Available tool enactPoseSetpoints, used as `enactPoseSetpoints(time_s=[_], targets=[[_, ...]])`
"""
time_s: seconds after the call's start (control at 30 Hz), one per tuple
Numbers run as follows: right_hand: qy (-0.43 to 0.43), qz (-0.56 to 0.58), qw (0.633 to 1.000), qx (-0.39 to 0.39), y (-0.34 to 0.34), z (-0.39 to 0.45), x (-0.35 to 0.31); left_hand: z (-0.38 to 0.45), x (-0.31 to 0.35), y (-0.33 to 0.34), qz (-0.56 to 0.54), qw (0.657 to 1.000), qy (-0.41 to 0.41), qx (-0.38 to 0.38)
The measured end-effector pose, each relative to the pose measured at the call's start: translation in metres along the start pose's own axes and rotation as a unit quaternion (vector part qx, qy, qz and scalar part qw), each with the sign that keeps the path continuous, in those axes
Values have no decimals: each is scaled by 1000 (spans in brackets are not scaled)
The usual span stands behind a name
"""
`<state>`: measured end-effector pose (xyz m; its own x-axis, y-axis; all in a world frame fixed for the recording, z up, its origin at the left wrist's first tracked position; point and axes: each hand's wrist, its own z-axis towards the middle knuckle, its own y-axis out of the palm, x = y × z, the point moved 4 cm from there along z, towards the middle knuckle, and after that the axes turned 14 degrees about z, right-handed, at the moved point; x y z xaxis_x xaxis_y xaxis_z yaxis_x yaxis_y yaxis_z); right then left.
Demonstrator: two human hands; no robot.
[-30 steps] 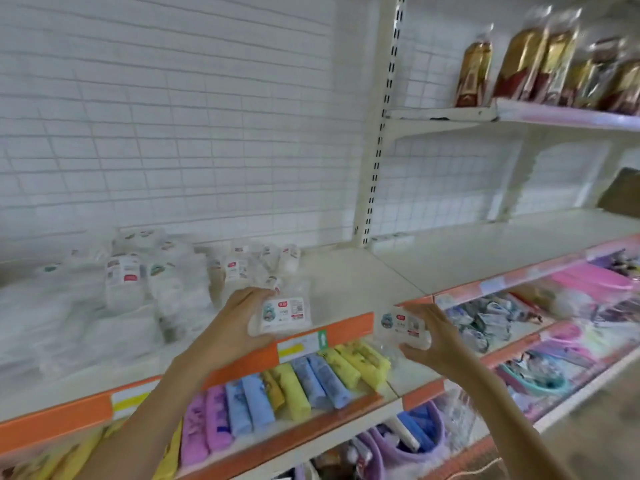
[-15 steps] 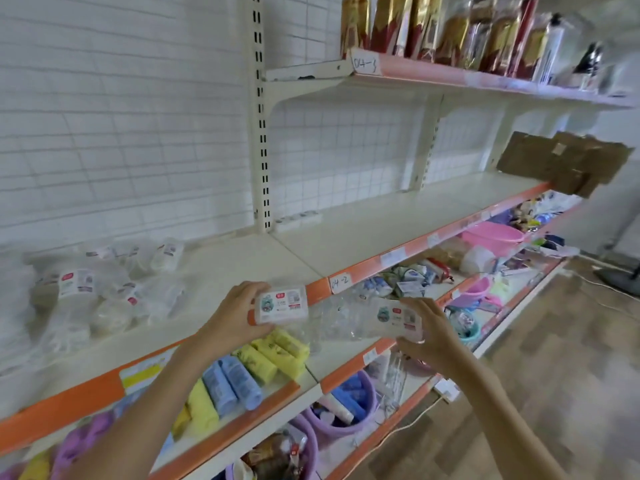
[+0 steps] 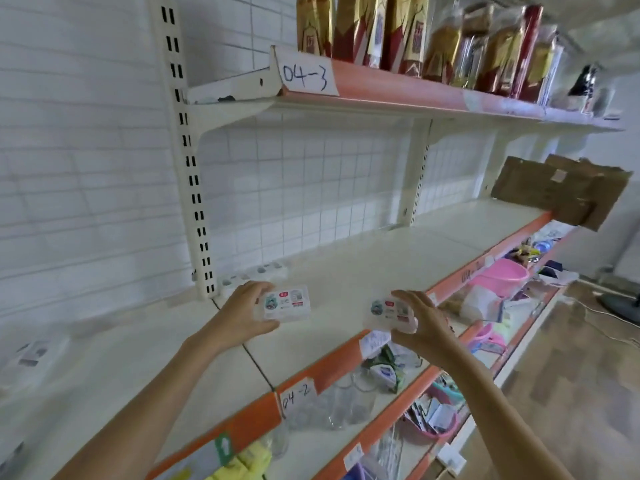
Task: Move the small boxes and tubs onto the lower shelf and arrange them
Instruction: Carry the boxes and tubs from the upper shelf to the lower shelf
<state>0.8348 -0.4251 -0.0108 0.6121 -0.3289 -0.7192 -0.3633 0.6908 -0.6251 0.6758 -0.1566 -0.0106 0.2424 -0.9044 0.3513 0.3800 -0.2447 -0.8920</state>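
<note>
My left hand (image 3: 239,315) grips a small clear tub with a white printed label (image 3: 285,303), held just above the cream shelf (image 3: 363,268) marked 04-2. My right hand (image 3: 420,323) grips a second small clear tub of the same kind (image 3: 386,311), held over the shelf's orange front edge. The two tubs are apart, side by side. A row of small white tubs (image 3: 254,273) lies along the back of the shelf by the upright. More wrapped tubs (image 3: 33,353) show blurred at the far left.
A slotted upright post (image 3: 188,157) stands behind my left hand. The upper shelf 04-3 (image 3: 381,90) carries gold and red bottles. Flattened cardboard (image 3: 561,190) leans at the shelf's right end. Below are glasses (image 3: 346,400), pink basins (image 3: 502,275) and packets.
The view has swung right along the shelving. Both hands have carried their tubs from the pile on the left section up over the bare shelf section marked 04-2.
</note>
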Motion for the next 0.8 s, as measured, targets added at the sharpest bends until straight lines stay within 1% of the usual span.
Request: enactPoseSetpoints(time_s=[0.13, 0.3, 0.4, 0.5, 0.6, 0.7, 0.8], targets=[[3, 30, 999, -23, 5, 65, 25, 47, -8, 11, 3, 1000, -28, 5], [-36, 51, 996, -64, 15, 149, 54, 102, -16, 35, 6, 997, -73, 14], [-56, 68, 990, -106, 21, 197, 75, 133, -18, 50, 17, 993, -111, 25], [-58, 57, 984, -156, 24, 239, 96, 161, -18, 63, 36, 988, -145, 39], [-62, 47, 979, -188, 25, 273, 114, 179, -20, 73, 62, 978, -196, 40], [-83, 42, 970, -224, 31, 296, 121, 186, -23, 79, 160, 954, -250, 32], [-111, 44, 955, -271, 49, 314, 118, 189, -28, 82, 161, 944, -275, 82]])
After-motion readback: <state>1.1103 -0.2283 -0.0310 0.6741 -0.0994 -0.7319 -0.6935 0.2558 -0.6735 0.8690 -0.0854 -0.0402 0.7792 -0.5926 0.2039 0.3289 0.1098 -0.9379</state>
